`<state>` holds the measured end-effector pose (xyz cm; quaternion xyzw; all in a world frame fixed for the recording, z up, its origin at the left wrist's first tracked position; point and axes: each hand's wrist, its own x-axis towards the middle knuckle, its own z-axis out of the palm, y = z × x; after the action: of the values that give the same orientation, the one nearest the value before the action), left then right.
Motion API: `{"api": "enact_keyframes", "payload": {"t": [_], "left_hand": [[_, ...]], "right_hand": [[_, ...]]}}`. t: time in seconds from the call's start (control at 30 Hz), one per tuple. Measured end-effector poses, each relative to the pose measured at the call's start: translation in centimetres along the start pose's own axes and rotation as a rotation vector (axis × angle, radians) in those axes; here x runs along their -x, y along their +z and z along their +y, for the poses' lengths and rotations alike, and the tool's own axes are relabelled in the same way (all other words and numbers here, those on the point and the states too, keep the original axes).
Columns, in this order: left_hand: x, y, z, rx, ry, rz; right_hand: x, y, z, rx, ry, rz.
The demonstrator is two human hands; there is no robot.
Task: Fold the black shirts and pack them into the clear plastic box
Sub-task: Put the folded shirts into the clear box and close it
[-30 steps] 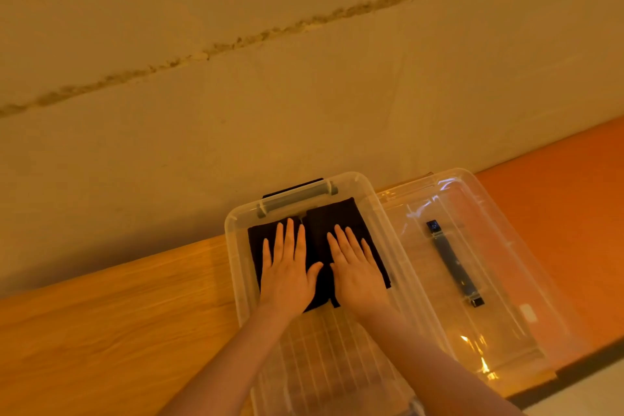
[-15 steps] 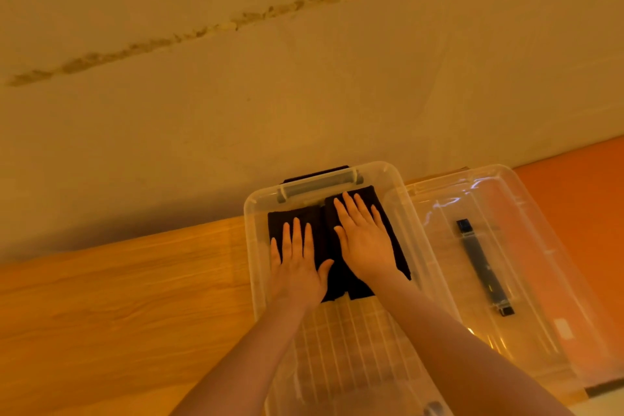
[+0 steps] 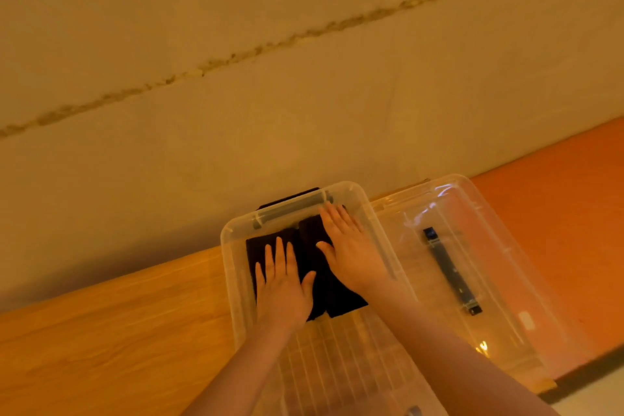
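Pressing folded shirts flat, box's far end, near half bare

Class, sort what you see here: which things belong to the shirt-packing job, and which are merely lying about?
Belongs to the job:
folded black shirts
clear plastic box
left hand, pressing flat on the shirts
right hand, pressing flat on the shirts

Lying about:
box lid, beside the box
wooden table

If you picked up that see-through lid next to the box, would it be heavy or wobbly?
Probably light: the clear lid looks like thin plastic with only a slim dark handle. It may flex a little, being wide and flat. It likely slides easily, since it lies loose on the smooth wooden table.
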<state>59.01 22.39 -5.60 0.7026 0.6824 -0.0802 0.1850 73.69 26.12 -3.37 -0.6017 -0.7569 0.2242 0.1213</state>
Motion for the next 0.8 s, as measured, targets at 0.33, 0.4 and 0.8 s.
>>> {"api": "enact_keyframes", "payload": {"t": [0.33, 0.4, 0.8], "left_hand": [[-0.5, 1.1, 5.1, -0.29, 0.328, -0.081], [-0.4, 0.9, 4.5, -0.295, 0.312, 0.004], [2.6, -0.7, -6.5, 0.834, -0.387, 0.187]], "right_hand": [[14.3, -5.8, 19.1, -0.034, 1.018, 0.195], [17.3, -3.9, 21.2, -0.015, 1.131, 0.119], [19.0, -2.4, 22.8, -0.134, 1.149, 0.279]]}}
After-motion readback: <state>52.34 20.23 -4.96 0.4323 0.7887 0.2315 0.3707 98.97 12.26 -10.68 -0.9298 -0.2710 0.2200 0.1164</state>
